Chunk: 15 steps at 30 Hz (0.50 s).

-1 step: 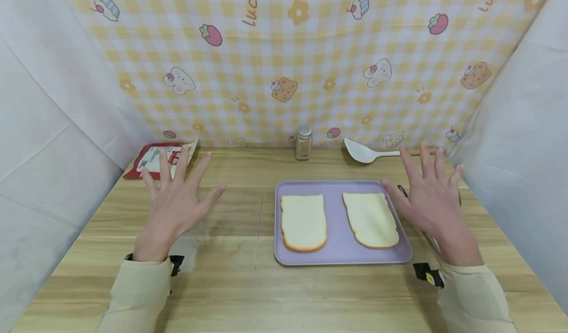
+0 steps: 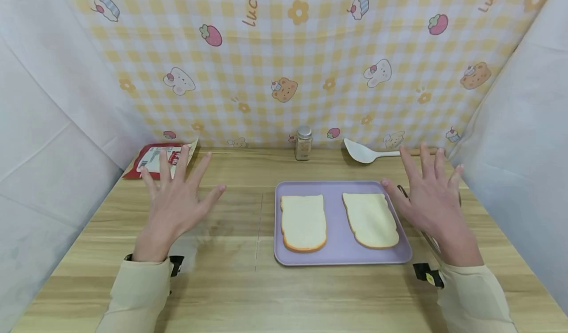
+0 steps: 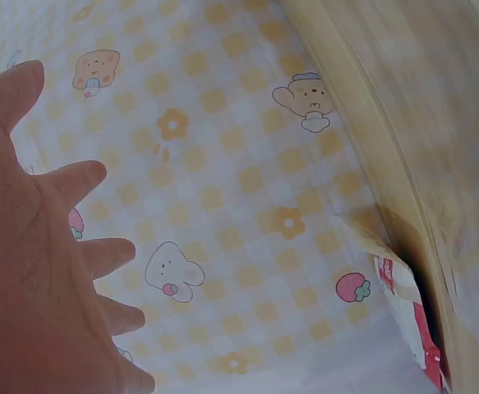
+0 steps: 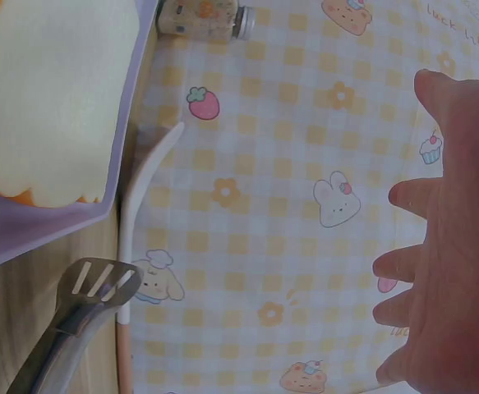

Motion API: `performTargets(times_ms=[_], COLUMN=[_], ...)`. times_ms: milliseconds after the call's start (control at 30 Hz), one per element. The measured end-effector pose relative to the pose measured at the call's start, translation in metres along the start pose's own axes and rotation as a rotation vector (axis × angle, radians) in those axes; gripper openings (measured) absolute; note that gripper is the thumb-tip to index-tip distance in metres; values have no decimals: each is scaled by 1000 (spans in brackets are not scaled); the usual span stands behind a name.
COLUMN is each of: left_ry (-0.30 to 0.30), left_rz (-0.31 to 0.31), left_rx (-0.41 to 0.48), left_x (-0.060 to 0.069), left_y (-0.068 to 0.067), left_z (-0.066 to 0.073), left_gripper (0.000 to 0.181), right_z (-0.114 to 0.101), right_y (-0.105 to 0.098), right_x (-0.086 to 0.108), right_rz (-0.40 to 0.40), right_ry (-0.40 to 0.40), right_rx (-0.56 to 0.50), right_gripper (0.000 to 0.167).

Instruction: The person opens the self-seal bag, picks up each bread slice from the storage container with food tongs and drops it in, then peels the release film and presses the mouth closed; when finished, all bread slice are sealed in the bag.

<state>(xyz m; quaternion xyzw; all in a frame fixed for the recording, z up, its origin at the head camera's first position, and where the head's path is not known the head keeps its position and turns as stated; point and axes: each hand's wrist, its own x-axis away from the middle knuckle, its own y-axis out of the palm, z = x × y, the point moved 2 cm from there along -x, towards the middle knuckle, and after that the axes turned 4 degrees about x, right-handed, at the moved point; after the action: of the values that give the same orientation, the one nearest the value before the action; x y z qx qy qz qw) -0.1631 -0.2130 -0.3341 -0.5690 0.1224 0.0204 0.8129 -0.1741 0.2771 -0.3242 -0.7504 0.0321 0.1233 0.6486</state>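
Note:
My left hand (image 2: 175, 200) is held above the left side of the table with its fingers spread, holding nothing. Beyond its fingertips lies a red and white packet (image 2: 155, 159), partly hidden by them. The right hand (image 2: 430, 202), fingers also spread, hovers by the right edge of a lilac tray (image 2: 333, 232) and grips nothing. Two bread slices lie apart on that tray, a left slice (image 2: 303, 223) and a right slice (image 2: 371, 220). Under the right hand are metal tongs (image 4: 99, 283) with a slotted end, mostly covered in the head view.
At the back of the wooden table (image 2: 222, 293) stands a small seasoning jar (image 2: 303, 144) with a silver lid. A white spoon-like utensil (image 2: 361, 152) lies right of it against the checked cloth (image 2: 266, 52). White cloth walls flank both sides.

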Motion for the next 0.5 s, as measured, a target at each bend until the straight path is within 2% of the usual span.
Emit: performTargets(times_ms=[167,267,400,500], left_ry=[7,15,46,73], left_rz=[-21,-64,-193,-306], left_rx=[10,26,78,128], left_x=[1,1,3,7], left_y=[-2,-3,-2,5], left_z=[0,1,3,4], left_gripper=[83,84,83,82], right_z=[-4,-16,-53,-88], right_y=[-1,-1,5,16], right_x=[-1,0,4,5], right_rz=[21,133,259,224], right_ry=[-12,-93,-248,-335], right_rx=[-21,-79,-121,-146], right_gripper=[87,84,65,54])
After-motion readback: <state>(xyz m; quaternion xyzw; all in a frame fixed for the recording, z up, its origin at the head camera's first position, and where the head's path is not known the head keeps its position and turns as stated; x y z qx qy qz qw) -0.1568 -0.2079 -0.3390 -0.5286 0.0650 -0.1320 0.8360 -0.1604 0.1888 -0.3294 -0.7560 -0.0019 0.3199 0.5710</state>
